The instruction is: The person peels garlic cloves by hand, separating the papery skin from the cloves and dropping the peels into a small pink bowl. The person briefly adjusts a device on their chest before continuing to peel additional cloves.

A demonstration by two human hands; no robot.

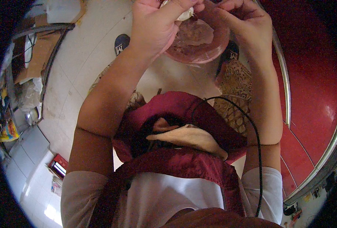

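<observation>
At the top edge of the head view, my left hand is closed around a whitish, papery thing that looks like a garlic bulb; part of it is cut off by the frame. My right hand is across from it, fingers curled in and thumb bent by the rim of a bowl. What those fingers hold, if anything, I cannot make out. Below and between both hands sits the pinkish, see-through round bowl. Pale, thin scraps lie in it. What bears the bowl's weight is hidden.
A glossy red surface with a metal edge runs along my right. To the left stands a dark-framed rack with cardboard and plastic bags. My shoes are on pale floor tiles. A black cable hangs by my right arm.
</observation>
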